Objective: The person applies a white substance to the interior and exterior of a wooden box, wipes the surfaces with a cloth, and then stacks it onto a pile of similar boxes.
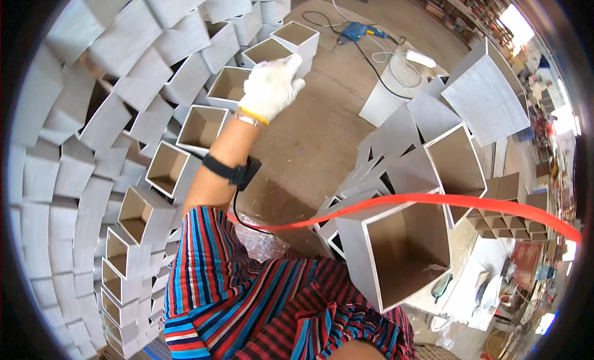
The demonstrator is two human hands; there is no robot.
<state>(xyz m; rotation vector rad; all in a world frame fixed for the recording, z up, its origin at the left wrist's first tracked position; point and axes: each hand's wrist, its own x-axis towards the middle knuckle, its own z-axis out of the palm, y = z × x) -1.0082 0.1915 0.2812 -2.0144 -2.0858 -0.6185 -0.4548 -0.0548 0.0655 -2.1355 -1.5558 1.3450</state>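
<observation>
My left hand (272,87), in a white knitted glove with a yellow cuff, reaches forward to the top of a curved wall of grey boxes. Its fingers are curled over at the near rim of an open-topped box (268,50), the thumb on the right. What they hold, if anything, is hidden. A metal bracelet (249,119) and a black strap with a small device (232,172) sit on that forearm. Beside the wrist is another open box (228,84). My right hand is out of view; only its striped sleeve (346,329) shows at the bottom.
More grey boxes (427,230) are stacked close on my right. A red band (371,206) crosses above them. Beyond, a blue power drill (356,30) with cables lies on the brown surface (322,112), near a pale bucket (405,69). Crowded shelves (445,7) stand farther back.
</observation>
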